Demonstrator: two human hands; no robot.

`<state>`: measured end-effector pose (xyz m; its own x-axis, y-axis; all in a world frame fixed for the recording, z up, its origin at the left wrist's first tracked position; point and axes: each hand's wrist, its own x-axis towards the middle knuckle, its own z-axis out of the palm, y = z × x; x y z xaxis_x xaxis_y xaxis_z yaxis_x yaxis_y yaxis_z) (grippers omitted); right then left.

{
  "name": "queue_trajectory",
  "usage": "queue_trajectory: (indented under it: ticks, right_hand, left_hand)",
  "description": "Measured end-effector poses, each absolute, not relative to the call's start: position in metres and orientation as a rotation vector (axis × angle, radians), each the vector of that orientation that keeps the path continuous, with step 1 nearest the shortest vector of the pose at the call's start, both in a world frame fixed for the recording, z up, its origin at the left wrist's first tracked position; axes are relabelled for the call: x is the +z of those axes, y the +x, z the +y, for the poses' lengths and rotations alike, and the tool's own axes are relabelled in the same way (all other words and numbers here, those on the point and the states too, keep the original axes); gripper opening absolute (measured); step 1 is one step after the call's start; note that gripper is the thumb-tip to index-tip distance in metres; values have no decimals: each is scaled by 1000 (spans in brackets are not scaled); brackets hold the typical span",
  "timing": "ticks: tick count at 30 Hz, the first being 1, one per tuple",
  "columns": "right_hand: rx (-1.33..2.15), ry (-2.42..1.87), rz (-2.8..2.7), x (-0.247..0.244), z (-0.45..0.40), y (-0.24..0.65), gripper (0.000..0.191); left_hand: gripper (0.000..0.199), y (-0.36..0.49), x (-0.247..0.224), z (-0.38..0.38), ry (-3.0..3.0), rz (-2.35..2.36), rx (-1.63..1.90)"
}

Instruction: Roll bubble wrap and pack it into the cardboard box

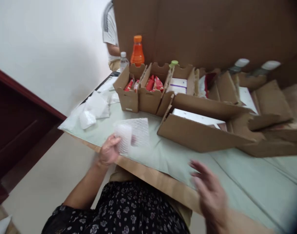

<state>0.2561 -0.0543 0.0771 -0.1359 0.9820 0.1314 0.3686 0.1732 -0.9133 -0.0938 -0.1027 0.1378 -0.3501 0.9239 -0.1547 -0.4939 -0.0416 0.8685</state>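
We pinch the bubble wrap (124,138) in our left hand (109,151); our right hand (209,188), loosely open and empty, hangs well rightward.

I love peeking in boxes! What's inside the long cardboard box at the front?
The long cardboard box holds a white item. The front wall hides its lower part and anything beneath.

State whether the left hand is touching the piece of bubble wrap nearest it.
Touching. The head view shows the left hand gripping the bubble wrap at its left edge, thumb overlapping it.
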Motion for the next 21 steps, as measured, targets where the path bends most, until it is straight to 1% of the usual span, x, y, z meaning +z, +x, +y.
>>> queue_trajectory:
  ticks: [2, 3, 4, 5, 6, 9, 10, 11, 14, 16, 18, 21]
  right_hand:
    - [1329, -1105, -1599, 72, -65, 217, 81]
    - [1497, -1014, -1534, 73, -68, 200, 90]
    - [1586, -942, -1454, 77, -69, 188, 94]
    - [1609, -903, -1374, 81, -68, 179, 92]
    - [1600, -904, -1304, 86, -67, 174, 83]
    - [1454, -1012, -1238, 102, -60, 177, 39]
    - [1391, -1047, -1247, 106, -59, 180, 29]
    - [1316, -1069, -1256, 111, -57, 184, 23]
    - [1052, -1059, -1247, 128, -52, 193, 14]
    - [931, -1022, -1301, 145, -47, 196, 9]
    - [883, -971, -1459, 167, -43, 195, 7]
    - [864, -863, -1787, 205, -42, 188, 5]
  left_hand:
    - [36, -60, 124, -97, 467, 935, 1456]
    - [35, -45, 118, -96, 444, 884, 1374]
    - [35, -33, 112, -95, 433, 847, 1304]
    - [35, -24, 107, -95, 428, 825, 1249]
    - [35, -17, 103, -96, 422, 816, 1210]
    - [37, -9, 93, -100, 393, 845, 1197]
    - [39, -9, 89, -101, 389, 872, 1226]
    - [43, -12, 86, -101, 396, 911, 1271]
    - [58, -28, 79, -100, 570, 1106, 1469]
    - [66, -41, 81, -96, 861, 1246, 1565]
    - [74, -52, 94, -90, 1238, 1318, 1563]
    - [89, -54, 130, -74, 1755, 1306, 1445]
